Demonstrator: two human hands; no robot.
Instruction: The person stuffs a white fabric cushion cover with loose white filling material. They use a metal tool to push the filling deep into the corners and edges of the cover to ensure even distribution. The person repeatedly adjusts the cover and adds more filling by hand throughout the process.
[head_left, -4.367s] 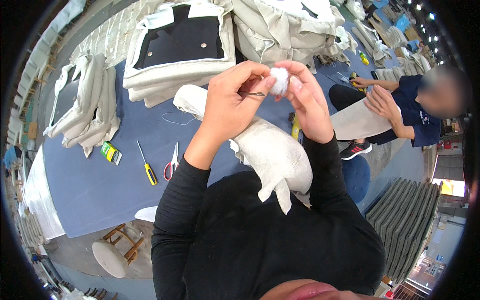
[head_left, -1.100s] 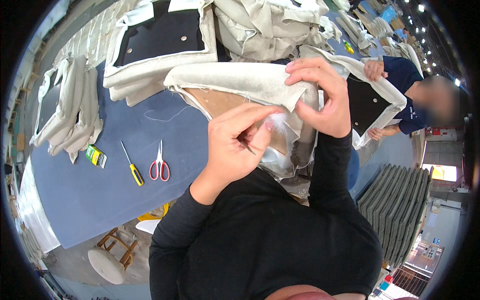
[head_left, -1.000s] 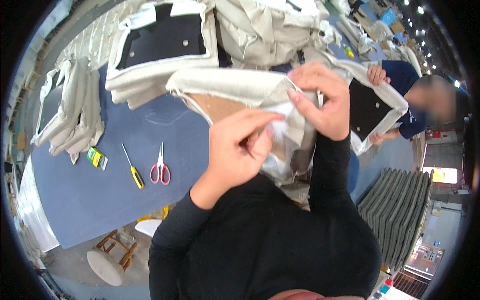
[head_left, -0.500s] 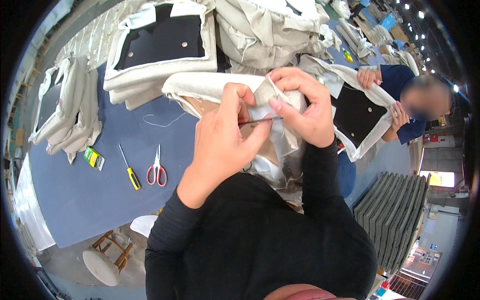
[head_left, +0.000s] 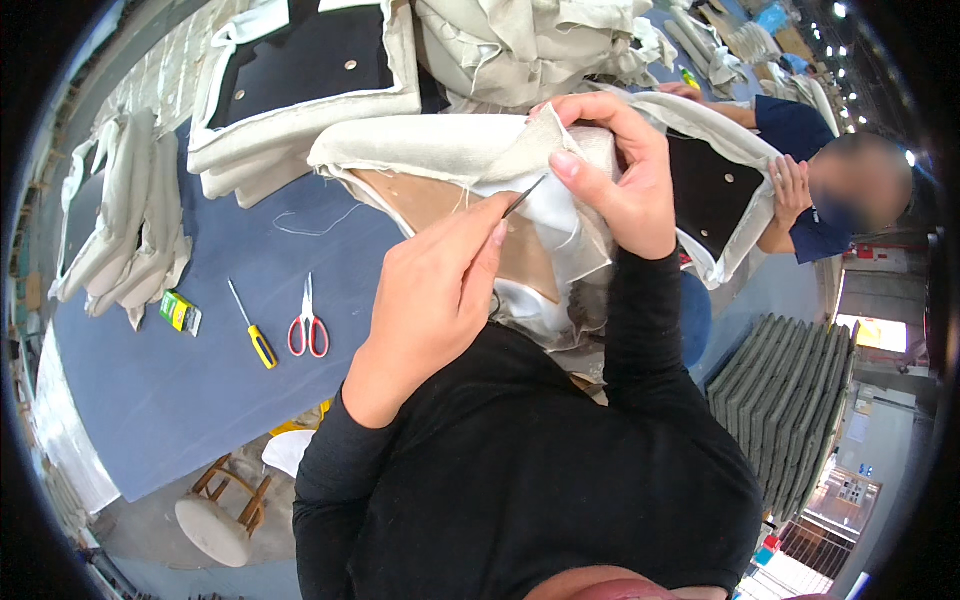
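My left hand (head_left: 425, 290) is closed around a thin, dark, pointed metal tool (head_left: 527, 195), its tip aimed up and right at the cloth. With thumb and fingers, my right hand (head_left: 635, 185) pinches a raised corner of cream fabric (head_left: 540, 145). That fabric wraps a padded upholstered piece (head_left: 410, 135) in front of me. A tan board (head_left: 405, 200) shows on its underside, with white lining beside it and frayed threads along the cloth edge. The lower part of the piece hangs near my body.
On the blue-grey table (head_left: 150, 400) lie scissors (head_left: 308, 333), a yellow-handled screwdriver (head_left: 262, 346) and a small green-yellow box (head_left: 180, 312). Padded pieces (head_left: 300, 125) are stacked behind. At right a co-worker (head_left: 800, 125) handles another piece (head_left: 710, 190). Grey panels (head_left: 785, 415) stand lower right.
My left hand has lowered and turned, drawing the tool away from my right fingers; its tip now points more upward. My right hand has moved slightly up, still pinching the fabric. The co-worker's far hand has shifted.
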